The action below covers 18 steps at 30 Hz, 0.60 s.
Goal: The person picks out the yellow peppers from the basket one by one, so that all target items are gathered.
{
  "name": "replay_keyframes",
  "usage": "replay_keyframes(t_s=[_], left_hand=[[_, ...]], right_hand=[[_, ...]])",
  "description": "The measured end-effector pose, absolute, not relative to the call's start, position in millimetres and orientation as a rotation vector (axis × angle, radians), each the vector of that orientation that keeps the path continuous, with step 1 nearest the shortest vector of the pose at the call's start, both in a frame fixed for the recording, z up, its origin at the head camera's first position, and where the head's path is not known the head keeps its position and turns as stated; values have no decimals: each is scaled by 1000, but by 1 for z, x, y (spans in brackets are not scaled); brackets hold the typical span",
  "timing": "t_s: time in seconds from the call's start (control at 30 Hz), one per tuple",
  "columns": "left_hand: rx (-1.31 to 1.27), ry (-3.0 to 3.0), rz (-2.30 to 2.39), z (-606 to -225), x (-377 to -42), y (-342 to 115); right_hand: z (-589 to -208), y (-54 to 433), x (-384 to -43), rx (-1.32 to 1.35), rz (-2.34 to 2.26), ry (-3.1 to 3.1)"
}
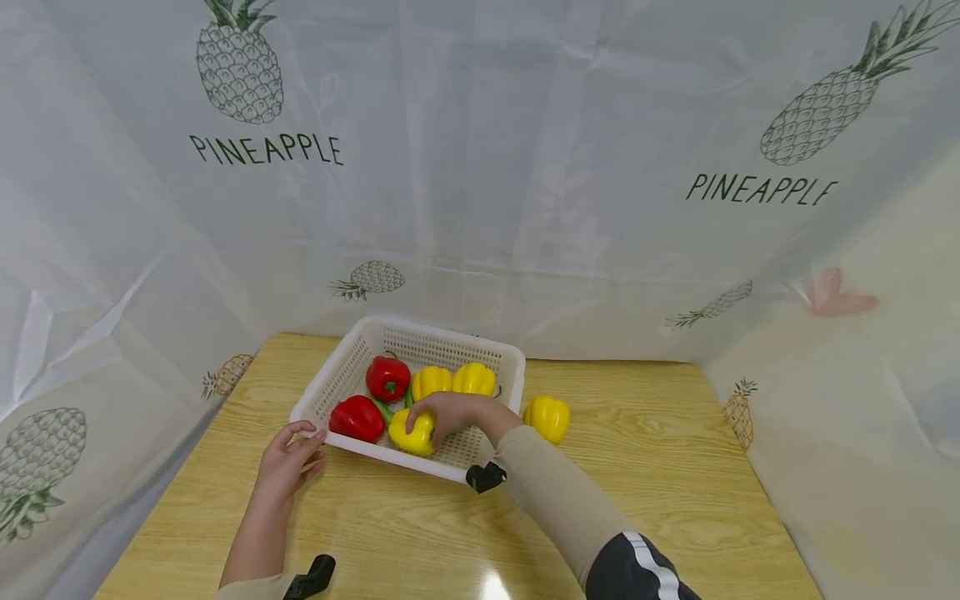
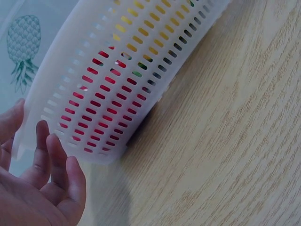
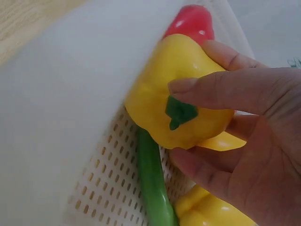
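Note:
A white perforated plastic basket (image 1: 352,350) holds red and yellow bell peppers. My right hand (image 1: 450,414) reaches inside and grips a yellow bell pepper (image 1: 408,433), thumb beside its green stem (image 3: 181,112) in the right wrist view. Two more yellow peppers (image 1: 474,379) lie behind that hand. To the left are two red peppers, one at the front (image 1: 357,419) and one farther back (image 1: 387,379). A long, smooth green vegetable (image 3: 153,179) lies on the basket floor. At the front left corner my left hand (image 1: 288,458) holds the basket's rim, its lower fingers (image 2: 70,188) loosely bent outside the wall.
Outside the basket, another yellow bell pepper (image 1: 547,418) stands on the wooden table (image 1: 637,467), to the right. A pale curtain (image 1: 510,183) printed with pineapples hangs behind the table and along its sides.

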<state>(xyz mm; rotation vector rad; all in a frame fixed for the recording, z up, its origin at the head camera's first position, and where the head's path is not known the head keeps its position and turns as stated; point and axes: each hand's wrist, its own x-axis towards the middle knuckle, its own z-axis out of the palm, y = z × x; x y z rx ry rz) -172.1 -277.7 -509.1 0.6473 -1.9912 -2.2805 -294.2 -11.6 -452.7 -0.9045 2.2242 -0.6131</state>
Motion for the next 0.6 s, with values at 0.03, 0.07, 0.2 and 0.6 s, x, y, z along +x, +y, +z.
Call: replay_keyframes(t_s=[0.03, 0.07, 0.2, 0.6], left_hand=[[649, -1987, -2282, -509, -172, -278], [651, -1983, -2285, -509, -172, -278], [653, -1980, -2285, -509, -172, -278], [654, -2000, -2273, -509, -171, -278]], right_hand=[[-452, -11, -295, -907, -610, 2228], [-452, -10, -295, -908, -610, 2233], [-453, -7, -298, -906, -619, 2245], [-457, -2, -301, -894, -651, 2267]])
